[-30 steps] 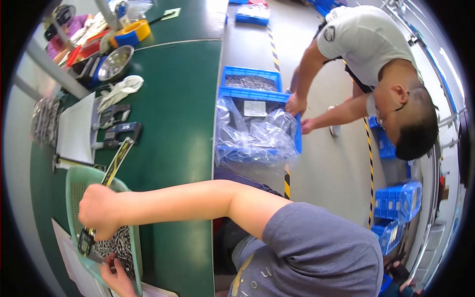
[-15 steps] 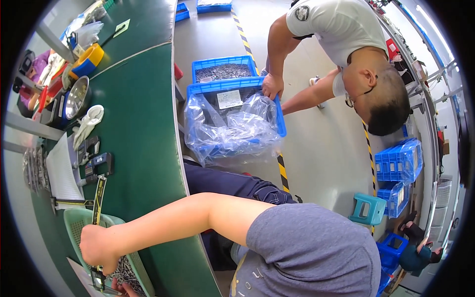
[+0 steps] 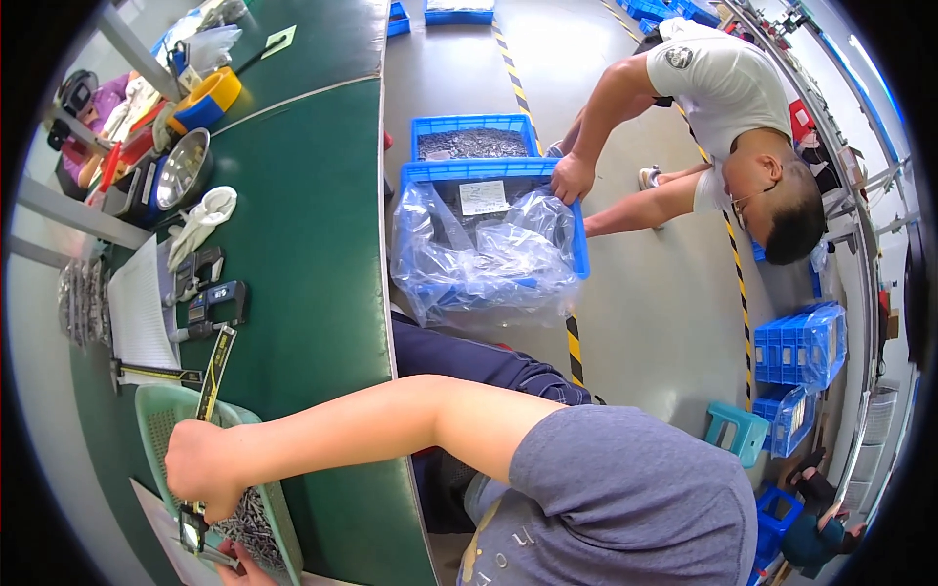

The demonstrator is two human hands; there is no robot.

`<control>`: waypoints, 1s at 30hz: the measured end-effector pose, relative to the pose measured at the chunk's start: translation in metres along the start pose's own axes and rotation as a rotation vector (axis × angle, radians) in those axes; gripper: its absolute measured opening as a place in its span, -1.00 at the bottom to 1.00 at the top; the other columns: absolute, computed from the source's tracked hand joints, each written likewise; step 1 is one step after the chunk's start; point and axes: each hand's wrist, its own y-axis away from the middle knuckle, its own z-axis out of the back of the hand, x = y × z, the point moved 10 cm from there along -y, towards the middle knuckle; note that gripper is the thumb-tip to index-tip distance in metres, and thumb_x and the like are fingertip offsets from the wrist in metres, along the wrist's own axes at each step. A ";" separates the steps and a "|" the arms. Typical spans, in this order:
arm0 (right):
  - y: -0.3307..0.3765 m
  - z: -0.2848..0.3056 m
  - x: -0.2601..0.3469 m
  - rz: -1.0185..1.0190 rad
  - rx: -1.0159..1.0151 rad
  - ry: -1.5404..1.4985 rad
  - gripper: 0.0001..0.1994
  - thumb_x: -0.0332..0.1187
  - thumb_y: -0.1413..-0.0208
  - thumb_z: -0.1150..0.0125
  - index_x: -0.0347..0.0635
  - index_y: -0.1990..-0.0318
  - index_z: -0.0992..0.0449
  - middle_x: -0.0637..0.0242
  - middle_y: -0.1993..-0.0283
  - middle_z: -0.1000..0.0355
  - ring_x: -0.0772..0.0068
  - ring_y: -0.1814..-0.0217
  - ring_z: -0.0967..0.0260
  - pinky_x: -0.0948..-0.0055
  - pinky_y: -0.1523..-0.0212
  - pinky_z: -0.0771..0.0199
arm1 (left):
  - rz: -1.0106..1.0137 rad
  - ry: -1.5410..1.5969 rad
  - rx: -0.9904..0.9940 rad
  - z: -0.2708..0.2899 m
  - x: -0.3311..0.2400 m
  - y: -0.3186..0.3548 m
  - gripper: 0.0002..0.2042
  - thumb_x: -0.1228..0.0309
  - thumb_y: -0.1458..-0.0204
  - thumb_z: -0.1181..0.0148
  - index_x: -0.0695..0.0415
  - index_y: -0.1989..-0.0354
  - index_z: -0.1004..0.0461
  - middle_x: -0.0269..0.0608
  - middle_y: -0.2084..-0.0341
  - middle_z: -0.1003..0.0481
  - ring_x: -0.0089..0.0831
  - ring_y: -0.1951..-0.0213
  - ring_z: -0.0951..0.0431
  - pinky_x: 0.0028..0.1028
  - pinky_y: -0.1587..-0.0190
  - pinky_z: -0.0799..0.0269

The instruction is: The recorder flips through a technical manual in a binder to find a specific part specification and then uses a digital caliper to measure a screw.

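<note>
Hand's slid toward seven o'clock: right hand [image 3: 203, 467] clenched on caliper [image 3: 210, 391], measuring over green basket [image 3: 156, 420]; next, steady reading.

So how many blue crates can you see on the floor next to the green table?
2: one lined with clear plastic that a co-worker's hand grips, and one behind it holding small grey parts. More blue crates sit stacked farther off.
</note>
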 end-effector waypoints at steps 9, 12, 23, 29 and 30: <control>0.004 0.001 -0.009 -0.033 0.032 0.004 -0.72 -0.09 0.47 -0.19 -0.11 0.67 -0.50 0.28 0.65 -0.40 0.25 0.54 -0.39 0.34 0.57 -0.31 | 0.001 0.267 0.119 -0.025 0.067 -0.015 -0.73 0.45 0.01 -0.06 0.35 0.17 -0.31 -0.18 0.28 -0.36 -0.47 0.23 -0.33 -0.50 0.14 -0.26; 0.004 0.000 -0.010 -0.021 0.040 -0.008 -0.72 -0.09 0.47 -0.19 -0.11 0.66 -0.50 0.26 0.64 -0.41 0.23 0.54 -0.39 0.32 0.55 -0.32 | -0.001 0.295 0.040 -0.023 0.059 -0.015 -0.71 0.44 0.01 -0.08 0.35 0.15 -0.29 -0.18 0.29 -0.36 -0.47 0.23 -0.34 -0.50 0.13 -0.27; 0.010 0.027 -0.020 -0.032 -0.161 0.071 -0.60 0.02 0.35 -0.28 -0.14 0.63 -0.37 0.30 0.66 -0.30 0.22 0.60 -0.34 0.32 0.61 -0.29 | 0.166 0.577 -0.017 -0.024 0.026 -0.007 -0.80 0.53 0.16 -0.14 0.18 0.30 -0.37 -0.37 0.46 -0.39 -0.61 0.39 -0.35 -0.58 0.33 -0.28; 0.003 0.019 -0.003 0.052 -0.161 0.111 -0.66 -0.08 0.40 -0.35 -0.14 0.56 -0.47 0.33 0.63 -0.36 0.30 0.61 -0.35 0.41 0.61 -0.29 | 0.169 0.739 -0.070 -0.014 0.034 -0.005 -0.86 0.56 0.17 -0.16 0.18 0.41 -0.36 -0.42 0.51 -0.36 -0.65 0.42 -0.33 -0.64 0.37 -0.26; 0.004 0.018 -0.005 0.043 -0.180 0.092 -0.63 -0.03 0.40 -0.33 -0.13 0.61 -0.41 0.32 0.65 -0.33 0.27 0.62 -0.34 0.37 0.63 -0.29 | 0.169 0.734 -0.051 -0.017 0.033 -0.004 -0.87 0.56 0.16 -0.15 0.18 0.42 -0.36 -0.42 0.51 -0.36 -0.65 0.42 -0.33 -0.64 0.38 -0.26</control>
